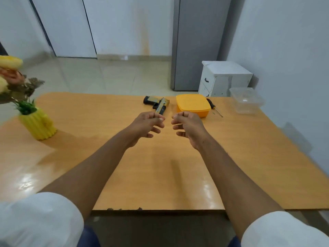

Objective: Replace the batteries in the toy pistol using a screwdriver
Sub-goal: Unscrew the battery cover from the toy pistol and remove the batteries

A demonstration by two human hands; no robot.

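Observation:
The toy pistol (156, 103), tan and black, lies on the orange table (160, 166) near its far edge. A small screwdriver (213, 106) with a black handle lies to the right, beyond a yellow lidded box (193, 104). My left hand (147, 124) hovers just in front of the pistol's near end, its fingers loosely curled, with nothing in it. My right hand (187, 126) hovers beside it, in front of the yellow box, also loosely curled and holding nothing. No batteries are visible.
A clear plastic container (246, 100) stands at the table's far right corner. A yellow ribbed vase (38, 123) with flowers sits at the left. Beyond the table are a white drawer cabinet (224, 77) and a grey fridge (195, 41).

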